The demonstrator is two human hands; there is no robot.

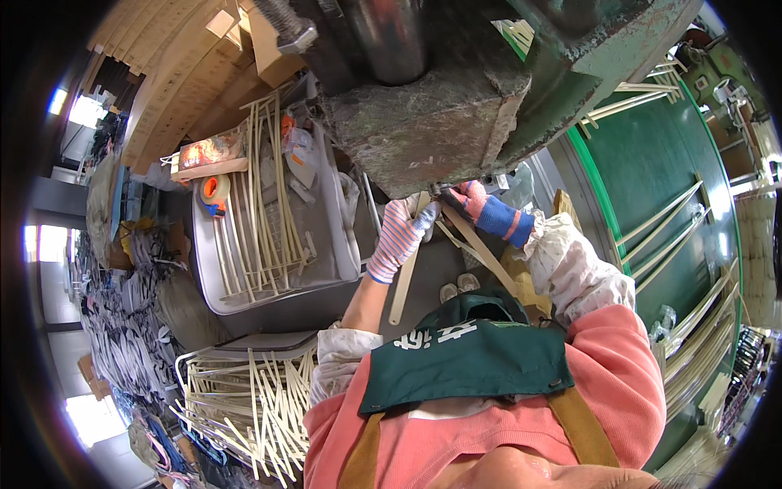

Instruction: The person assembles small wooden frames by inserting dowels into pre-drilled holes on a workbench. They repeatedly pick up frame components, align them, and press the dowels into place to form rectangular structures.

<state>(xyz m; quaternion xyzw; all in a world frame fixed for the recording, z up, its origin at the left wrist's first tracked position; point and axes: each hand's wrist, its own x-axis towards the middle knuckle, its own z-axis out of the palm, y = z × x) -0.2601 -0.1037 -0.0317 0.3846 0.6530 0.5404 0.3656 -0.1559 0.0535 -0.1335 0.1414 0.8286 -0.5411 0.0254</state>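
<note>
Big grimy press block point(423, 122) up top, hanging right over both hands. Green round machine bed point(652, 171) off to the right, pale strips scattered on it. Grey metal tray point(326, 269) on the left holding more pale strips and an orange tape roll point(213, 190). Wire basket point(244, 399) of strips lower left. Left hand point(399, 236) in a striped glove, fingers clamped on a pale wooden strip point(405, 281) pointing up under the block. Right hand point(481, 208) in a red-and-blue glove, fingers closed on another strip point(481, 248) at the same spot.
</note>
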